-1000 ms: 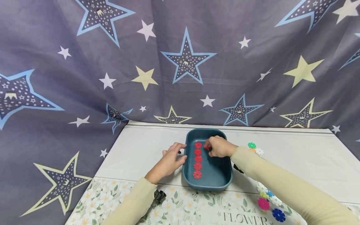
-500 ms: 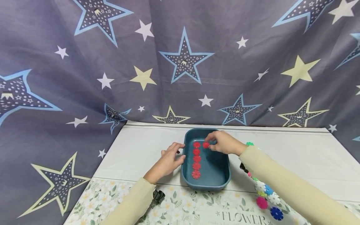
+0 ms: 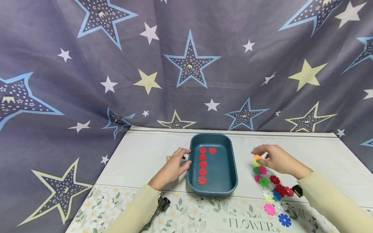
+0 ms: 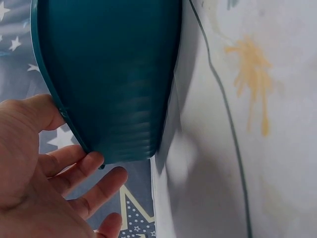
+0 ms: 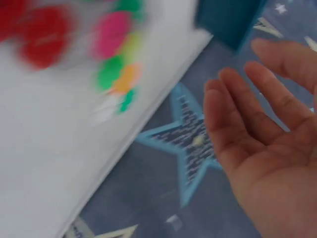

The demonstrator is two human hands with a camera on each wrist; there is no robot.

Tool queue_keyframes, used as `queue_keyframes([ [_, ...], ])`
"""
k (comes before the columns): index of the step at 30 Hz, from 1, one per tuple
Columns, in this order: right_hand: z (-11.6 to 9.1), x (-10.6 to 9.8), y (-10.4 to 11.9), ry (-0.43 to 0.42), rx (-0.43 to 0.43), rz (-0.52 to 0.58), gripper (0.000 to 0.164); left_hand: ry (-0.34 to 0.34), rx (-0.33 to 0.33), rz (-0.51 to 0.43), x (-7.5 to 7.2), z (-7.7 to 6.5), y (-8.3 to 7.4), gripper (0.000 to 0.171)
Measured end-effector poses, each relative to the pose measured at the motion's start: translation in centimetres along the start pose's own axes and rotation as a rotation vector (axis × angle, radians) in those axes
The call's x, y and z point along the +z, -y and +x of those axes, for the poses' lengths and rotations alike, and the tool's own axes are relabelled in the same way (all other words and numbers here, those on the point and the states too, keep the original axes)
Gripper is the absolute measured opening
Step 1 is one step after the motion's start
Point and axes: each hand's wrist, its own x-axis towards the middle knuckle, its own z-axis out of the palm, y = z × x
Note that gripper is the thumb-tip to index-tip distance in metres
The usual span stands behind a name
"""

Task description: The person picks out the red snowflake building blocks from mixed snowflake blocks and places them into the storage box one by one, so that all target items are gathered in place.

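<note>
As six red flower-shaped discs [image 3: 202, 164] lie inside a teal rectangular tray [image 3: 220, 170], five form a column from eleven o'clock to seven, and the sixth sits at twelve, just beside the topmost. A person's left hand [image 3: 172, 167], fingers relaxed rather than clenched, touches the tray's rim at nine o'clock. The right hand [image 3: 276, 158], empty with fingers loosely bent, hovers at three o'clock over the far end of a multicolored scatter of flower discs [image 3: 263, 181]. That scatter runs toward four o'clock, ending near a blue disc [image 3: 284, 219]. Cream sleeves [image 3: 329, 200] cover both arms. The tablecloth [image 3: 157, 145] bears the word "FLOWER" at five o'clock; a star-patterned gray curtain [image 3: 175, 100] hangs at twelve.
</note>
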Motion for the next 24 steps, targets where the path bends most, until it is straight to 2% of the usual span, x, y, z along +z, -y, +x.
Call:
queue_keyframes([
  [5,-3.6,0.5,-2.5,0.095,0.095,0.007,0.025,-0.015,0.011,0.003,0.0,0.0,0.0,0.039],
  [10,-6.3,1.7,-3.8,0.126,0.136,0.056,0.02,-0.017,0.005,0.0,0.0,0.0,0.1,0.039],
  [13,-6.9,2.4,-4.0,0.096,0.137,0.027,0.016,-0.013,0.0,-0.003,0.0,0.0,0.1,0.039],
  [16,-7.0,3.0,-3.8,0.025,0.144,-0.038,0.012,-0.008,-0.01,-0.008,0.0,0.0,0.0,0.04],
  [20,-7.0,3.8,-3.6,-0.055,0.195,-0.089,0.011,-0.003,-0.01,-0.006,0.0,-0.1,0.0,0.04],
  [24,-7.0,4.2,-3.3,-0.092,0.252,-0.108,0.011,-0.004,0.002,-0.004,0.0,0.0,-0.2,0.04],
])
